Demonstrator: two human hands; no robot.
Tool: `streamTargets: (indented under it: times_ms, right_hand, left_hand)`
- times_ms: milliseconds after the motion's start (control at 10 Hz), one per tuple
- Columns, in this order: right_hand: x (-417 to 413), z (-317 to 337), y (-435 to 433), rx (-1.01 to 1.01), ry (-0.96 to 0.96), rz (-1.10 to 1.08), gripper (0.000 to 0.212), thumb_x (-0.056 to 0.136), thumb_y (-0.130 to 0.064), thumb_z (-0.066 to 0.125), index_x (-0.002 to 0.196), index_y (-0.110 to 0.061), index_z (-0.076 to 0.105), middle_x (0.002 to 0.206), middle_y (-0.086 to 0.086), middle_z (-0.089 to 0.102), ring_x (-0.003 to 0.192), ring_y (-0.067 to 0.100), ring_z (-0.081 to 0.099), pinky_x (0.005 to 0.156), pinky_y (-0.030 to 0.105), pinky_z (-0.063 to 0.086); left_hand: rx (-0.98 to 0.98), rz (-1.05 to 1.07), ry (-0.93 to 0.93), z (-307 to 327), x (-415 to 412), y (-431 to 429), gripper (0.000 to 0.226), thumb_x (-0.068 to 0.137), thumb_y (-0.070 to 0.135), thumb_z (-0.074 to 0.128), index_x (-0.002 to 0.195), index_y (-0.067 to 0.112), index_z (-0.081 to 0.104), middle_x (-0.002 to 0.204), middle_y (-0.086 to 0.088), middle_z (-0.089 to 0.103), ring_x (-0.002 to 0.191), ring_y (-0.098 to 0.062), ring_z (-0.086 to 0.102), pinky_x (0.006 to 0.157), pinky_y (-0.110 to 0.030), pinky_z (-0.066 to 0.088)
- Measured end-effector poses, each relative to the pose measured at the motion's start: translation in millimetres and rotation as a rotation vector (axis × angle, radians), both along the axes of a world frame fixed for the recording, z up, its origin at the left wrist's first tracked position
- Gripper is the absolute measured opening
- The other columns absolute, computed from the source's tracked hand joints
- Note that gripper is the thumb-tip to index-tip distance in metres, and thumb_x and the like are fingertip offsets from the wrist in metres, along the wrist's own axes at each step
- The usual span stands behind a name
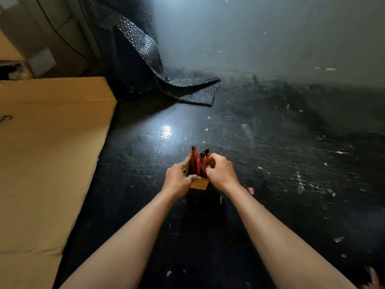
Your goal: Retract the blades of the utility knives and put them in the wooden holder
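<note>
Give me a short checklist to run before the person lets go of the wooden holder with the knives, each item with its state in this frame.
1. Utility knives stand upright in the wooden holder: ok, several red and black handles stick up out of it.
2. Blades retracted: cannot tell, the ends inside the holder are hidden.
3. Holder steadied: ok, the left hand wraps its left side.
4. Right hand finished seating a knife: cannot tell, its fingers are curled at the handles.
5. Holder resting flat on the dark floor: cannot tell, the hands cover most of its base.
6. No knife left lying on the floor nearby: ok, only small scraps show.
</note>
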State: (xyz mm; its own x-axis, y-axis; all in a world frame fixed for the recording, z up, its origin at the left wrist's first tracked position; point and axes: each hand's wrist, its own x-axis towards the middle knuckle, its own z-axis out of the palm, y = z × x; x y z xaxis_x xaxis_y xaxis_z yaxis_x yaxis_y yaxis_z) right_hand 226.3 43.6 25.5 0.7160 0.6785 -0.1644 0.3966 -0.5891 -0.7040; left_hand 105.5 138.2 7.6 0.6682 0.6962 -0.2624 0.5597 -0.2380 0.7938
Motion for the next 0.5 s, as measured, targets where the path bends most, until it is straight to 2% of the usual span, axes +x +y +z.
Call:
streamTargets:
  times_ms: [100, 300, 500]
  right_hand:
    - [1.6, -2.4, -0.2, -0.019, 0.001, 0.005, 0.009, 0.090, -0.018, 0.064, 0.094, -0.021, 0.071, 0.089, -0.002, 0.074, 0.084, 0.019, 0.068, 0.073, 0.036, 0.055]
    - [3.1, 8.4, -4.9, 0.013, -0.006, -0.001, 0.014, 0.091, -0.017, 0.067, 0.104, -0.017, 0.072, 0.100, 0.001, 0.075, 0.093, 0.018, 0.069, 0.080, 0.034, 0.056]
    - [-6.0, 41.8, -27.7, 0.079, -0.031, 0.028, 0.019, 0.092, -0.021, 0.069, 0.110, -0.015, 0.070, 0.103, 0.001, 0.073, 0.096, 0.016, 0.068, 0.080, 0.028, 0.055]
  left_hand:
    - [-0.018, 0.016, -0.007, -1.8, 0.2, -0.6, 0.080, 0.080, 0.016, 0.084, 0.150, 0.025, 0.046, 0.142, -0.002, 0.060, 0.129, -0.018, 0.060, 0.113, -0.037, 0.044]
    - [-0.042, 0.033, -0.030, -3.0, -1.8, -1.8, 0.072, 0.084, 0.011, 0.081, 0.147, 0.024, 0.049, 0.142, -0.003, 0.061, 0.132, -0.023, 0.058, 0.112, -0.047, 0.045]
    - [-0.019, 0.118, -0.058, 3.0, -21.7, -9.2, 0.072, 0.083, 0.018, 0.083, 0.146, 0.010, 0.050, 0.145, -0.008, 0.059, 0.127, -0.022, 0.062, 0.101, -0.042, 0.055]
